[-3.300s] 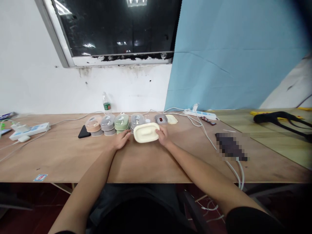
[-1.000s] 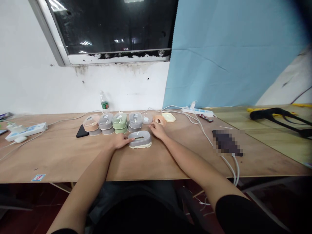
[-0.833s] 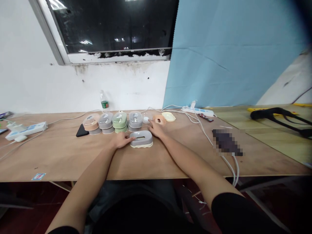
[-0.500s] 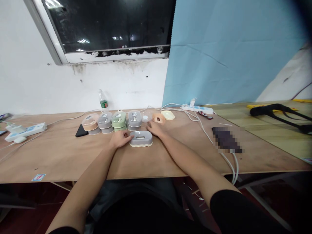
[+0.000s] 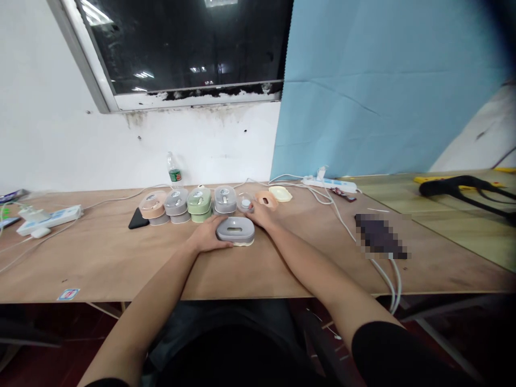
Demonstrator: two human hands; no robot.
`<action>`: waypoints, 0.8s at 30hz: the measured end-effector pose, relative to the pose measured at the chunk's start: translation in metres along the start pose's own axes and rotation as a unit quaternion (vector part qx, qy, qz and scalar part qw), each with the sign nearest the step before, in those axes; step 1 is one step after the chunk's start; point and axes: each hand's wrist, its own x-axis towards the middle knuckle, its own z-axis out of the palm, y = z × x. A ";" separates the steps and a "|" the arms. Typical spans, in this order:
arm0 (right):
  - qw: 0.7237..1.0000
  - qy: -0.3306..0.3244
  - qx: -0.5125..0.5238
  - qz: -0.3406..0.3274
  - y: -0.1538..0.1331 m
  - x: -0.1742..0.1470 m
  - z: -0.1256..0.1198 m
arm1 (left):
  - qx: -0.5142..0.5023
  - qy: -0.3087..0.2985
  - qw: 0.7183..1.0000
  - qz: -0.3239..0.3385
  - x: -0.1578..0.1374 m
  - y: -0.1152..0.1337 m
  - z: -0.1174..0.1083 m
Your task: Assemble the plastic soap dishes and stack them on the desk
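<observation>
1. Slotted box, grey, sits on the counter in front of the person; a wavy cream base shows beneath it.
2. Left hand grasps the box by its left end, fingers toward the far side and thumb along the near side, probably to steady it. Held by the end, its top and slot are left uncovered.
3. Something pale and yellowish shows through that slot; whether anything lies inside is too small to tell.
4. Right hand reaches beyond the box's far right corner, its fingers at the near edge of the clear lid. I cannot tell whether they pinch it or merely touch it.
5. Beside the lid lie the orange insert, with a dark slot, and the cream tray. These loose parts are perhaps kept on that side for the right hand's reach.
6. Behind the left hand stand four lidded boxes side by side: orange, grey, green, grey. Set back, they seem placed to free working room. Small pale shapes show under their see-through tops; what they are is unclear.
7. Farther out, the bottle stands behind the row, and the phone lies beside the orange box.
</observation>
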 end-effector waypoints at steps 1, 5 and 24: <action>1.000 0.004 0.006 0.004 0.000 0.000 0.000 | 0.001 0.008 1.000 0.008 0.000 0.000 -0.001; 0.999 0.038 0.035 0.010 0.000 -0.001 0.000 | 0.010 -0.002 1.000 0.007 0.000 -0.003 -0.002; 0.980 0.167 0.101 0.027 -0.002 -0.006 -0.007 | 0.069 -0.018 0.996 0.057 0.008 0.013 0.011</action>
